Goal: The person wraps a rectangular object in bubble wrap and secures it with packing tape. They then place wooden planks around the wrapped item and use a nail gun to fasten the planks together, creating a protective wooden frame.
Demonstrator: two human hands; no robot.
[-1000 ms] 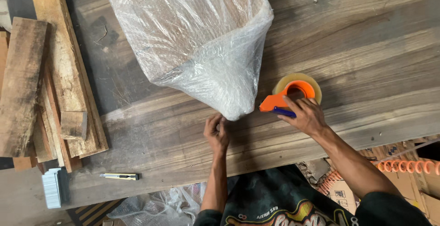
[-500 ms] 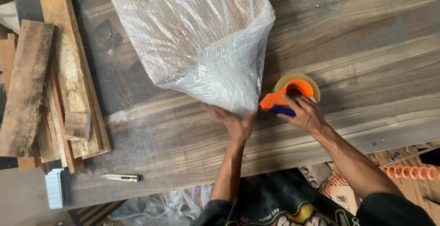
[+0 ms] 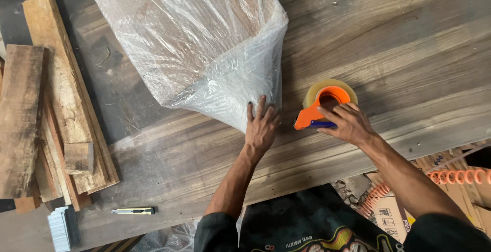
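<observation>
Here, the bubble-wrapped bundle point(image 3: 199, 47) is seen lying on the wooden counter point(image 3: 388, 42), its narrow lower end pointing toward the person. The left hand point(image 3: 262, 125) is laid flat against that end, its fingers point(image 3: 262, 108) spread and pressed on the wrap. Just beside it, to the right, an orange tape dispenser point(image 3: 323, 105) with a roll of clear tape is gripped by the right hand point(image 3: 349, 124), the fingers curled over its handle. Stacked wooden planks point(image 3: 46, 104) are piled at the counter's left edge, and a utility knife point(image 3: 133, 210) is placed near the front edge.
</observation>
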